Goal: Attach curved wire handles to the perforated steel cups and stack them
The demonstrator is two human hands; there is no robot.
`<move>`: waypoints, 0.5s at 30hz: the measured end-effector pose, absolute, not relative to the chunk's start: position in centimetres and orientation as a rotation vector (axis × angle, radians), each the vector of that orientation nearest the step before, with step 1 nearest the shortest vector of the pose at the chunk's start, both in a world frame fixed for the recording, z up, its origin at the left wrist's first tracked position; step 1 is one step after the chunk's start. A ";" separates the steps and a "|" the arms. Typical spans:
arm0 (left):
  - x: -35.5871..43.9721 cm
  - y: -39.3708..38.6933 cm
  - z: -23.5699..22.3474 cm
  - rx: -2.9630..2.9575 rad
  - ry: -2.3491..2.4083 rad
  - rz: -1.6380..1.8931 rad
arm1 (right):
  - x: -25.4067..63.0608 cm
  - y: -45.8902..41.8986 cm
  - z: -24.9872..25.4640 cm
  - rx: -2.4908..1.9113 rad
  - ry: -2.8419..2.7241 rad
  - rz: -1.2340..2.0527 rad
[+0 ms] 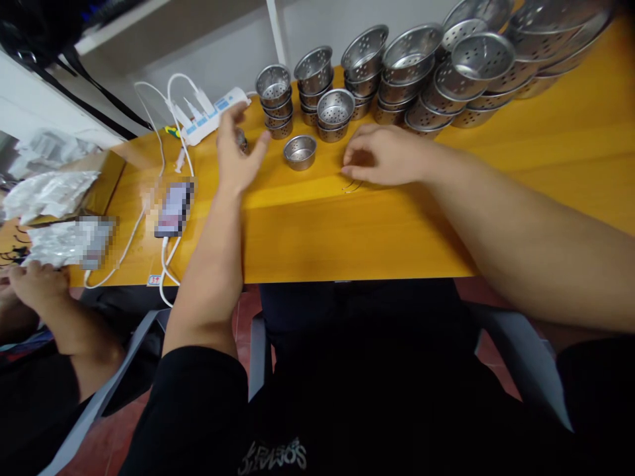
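The left hand (231,155) is spread open around a partly hidden metal piece (242,141). Right of it, one cup (300,153) sits unstacked on the table (317,244). The right hand (380,155) is curled beside a thin wire (352,186), its grip unclear; stacked cups (411,56) stand behind.

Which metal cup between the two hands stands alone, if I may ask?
The cup directly on the table, just left of the nearest stack; it has no cup above or below it, unlike those stacked.
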State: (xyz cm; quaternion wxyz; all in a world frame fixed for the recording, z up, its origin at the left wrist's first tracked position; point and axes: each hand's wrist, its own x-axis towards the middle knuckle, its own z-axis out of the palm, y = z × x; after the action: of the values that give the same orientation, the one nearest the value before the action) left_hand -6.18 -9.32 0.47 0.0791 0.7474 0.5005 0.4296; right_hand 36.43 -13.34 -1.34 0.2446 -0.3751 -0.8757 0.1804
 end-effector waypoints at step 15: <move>1.4 -10.1 -3.5 2.496 1.085 0.973 | 32.8 -16.8 0.9 -0.833 -2.221 0.510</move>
State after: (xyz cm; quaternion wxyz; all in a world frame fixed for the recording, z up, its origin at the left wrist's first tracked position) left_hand 1.42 -10.09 -3.52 0.1254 0.8568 0.3725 0.3339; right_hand 32.76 -16.84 0.92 0.3501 -0.3215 -0.8575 0.1970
